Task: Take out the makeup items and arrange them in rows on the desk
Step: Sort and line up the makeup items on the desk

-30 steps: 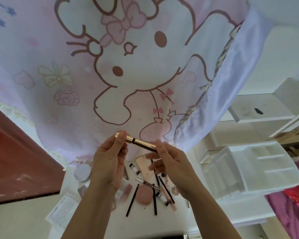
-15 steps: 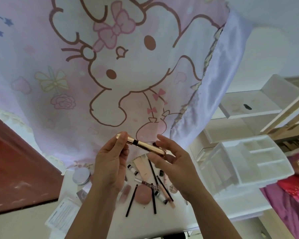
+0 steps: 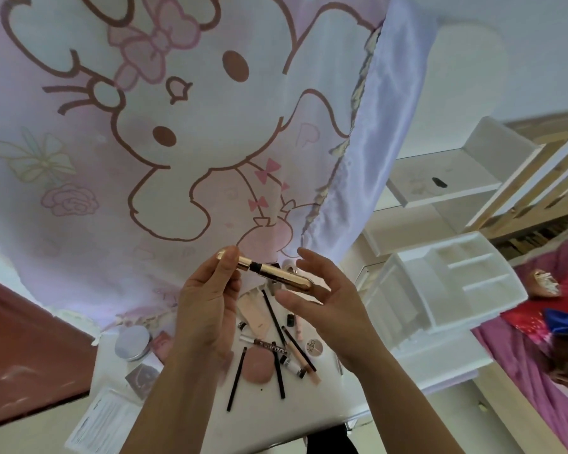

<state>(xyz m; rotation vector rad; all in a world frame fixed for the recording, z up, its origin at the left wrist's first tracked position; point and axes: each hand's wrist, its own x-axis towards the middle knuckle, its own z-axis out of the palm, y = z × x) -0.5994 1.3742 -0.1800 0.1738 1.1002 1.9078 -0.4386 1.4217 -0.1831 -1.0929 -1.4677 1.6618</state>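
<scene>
The left hand (image 3: 207, 309) pinches the cap end of a slim gold metal tube with a black collar (image 3: 276, 273) between thumb and curled fingers (image 3: 226, 261); the gold tube is held in the air above the white counter (image 3: 292, 411), sloping down toward the right. The right hand (image 3: 332, 306) sits just beside the tube's rounded end, its fingers (image 3: 310, 258) straight and spread, gripping nothing; whether the end touches them I cannot tell.

Under the hands the makeup lies in a loose heap, not in rows: thin black pencils (image 3: 235, 378) at crossed angles; a round pink puff (image 3: 259, 367); a flat beige sachet (image 3: 253, 312); a small round compact (image 3: 314, 347); a round silver tin (image 3: 132, 342) off to the left. The white plastic organiser (image 3: 440, 283) stands to the right; its visible compartments show no items.

The taking-out looks mostly done, and this tube seems to be one of the last pieces in hand; the arranging has hardly begun. The next move probably calls for lowering the tube to a bare stretch of counter and laying it flat; being round, it may roll, so it wants a gentle set-down. Then the crossed pencils need turning parallel.
</scene>
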